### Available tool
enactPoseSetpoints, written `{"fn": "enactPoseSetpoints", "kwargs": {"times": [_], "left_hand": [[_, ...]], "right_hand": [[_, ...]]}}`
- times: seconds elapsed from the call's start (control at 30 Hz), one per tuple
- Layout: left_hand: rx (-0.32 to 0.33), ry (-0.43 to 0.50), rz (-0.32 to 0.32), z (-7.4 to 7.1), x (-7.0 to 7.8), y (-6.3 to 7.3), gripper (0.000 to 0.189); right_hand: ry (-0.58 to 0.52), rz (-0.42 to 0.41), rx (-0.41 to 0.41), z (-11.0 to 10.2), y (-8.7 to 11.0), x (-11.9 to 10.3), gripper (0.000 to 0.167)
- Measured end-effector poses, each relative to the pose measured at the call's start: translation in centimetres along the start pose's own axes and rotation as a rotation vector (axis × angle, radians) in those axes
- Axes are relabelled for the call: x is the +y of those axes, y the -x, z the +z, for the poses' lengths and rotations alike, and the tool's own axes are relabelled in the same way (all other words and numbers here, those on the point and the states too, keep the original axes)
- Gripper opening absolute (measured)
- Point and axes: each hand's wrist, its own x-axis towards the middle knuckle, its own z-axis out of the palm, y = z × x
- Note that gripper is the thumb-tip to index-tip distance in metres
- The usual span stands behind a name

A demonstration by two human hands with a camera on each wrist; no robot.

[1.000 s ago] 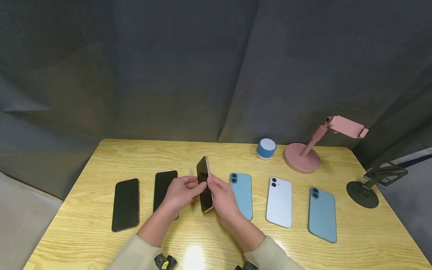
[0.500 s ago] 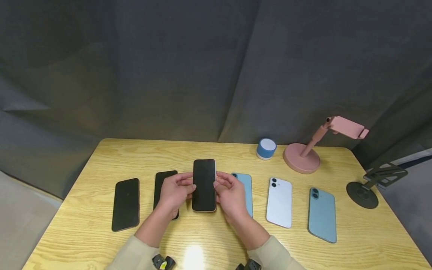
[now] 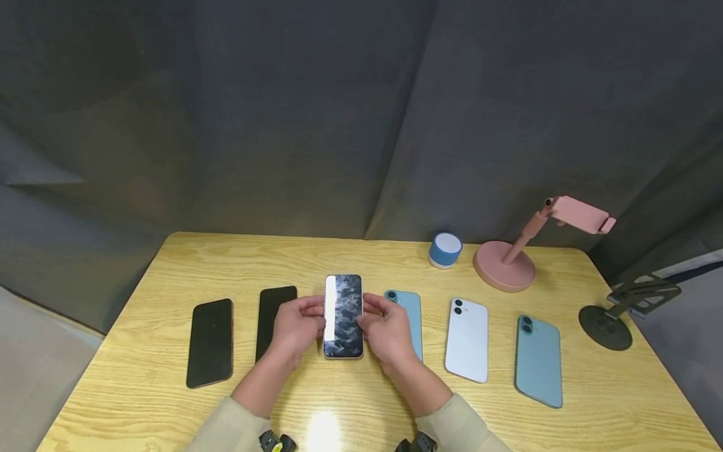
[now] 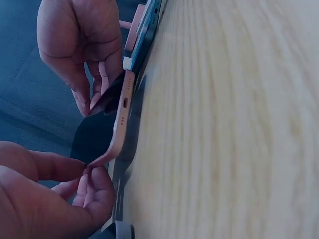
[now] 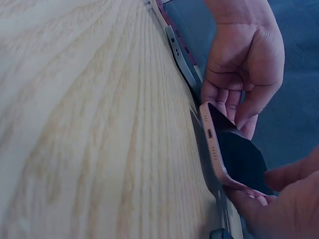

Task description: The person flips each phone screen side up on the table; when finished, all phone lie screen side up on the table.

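Observation:
A smartphone with a pink frame lies screen up between the two hands at the middle of the table, its glass catching a bright strip and a mottled reflection. My left hand pinches its left edge, thumb at the screen side and fingers behind. On the opposite edge, my right hand pinches it the same way. Both wrist views show the phone's pink bottom edge with its charging port, close over the wood with a shadow under it. Beyond my left hand is a black-screened phone, partly covered; a blue phone sits behind my right hand.
Another dark-screened phone lies at the left of the wooden table. To the right are a white phone and a teal phone, backs up. Behind them stand a blue round speaker-like cylinder, a pink phone stand and a black stand.
The phone was turned on edge a second ago, then came round flat with its screen up. Since then it has tilted back and lowered slightly, and a reflection has appeared on the glass.

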Motion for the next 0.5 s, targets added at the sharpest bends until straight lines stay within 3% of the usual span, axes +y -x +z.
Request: {"fn": "enactPoseSetpoints", "kwargs": {"times": [0.5], "left_hand": [[-0.045, -0.097, -0.003, 0.36, -0.03, 0.40, 0.044]], "right_hand": [[0.085, -0.006, -0.126, -0.70, 0.51, -0.44, 0.047]]}}
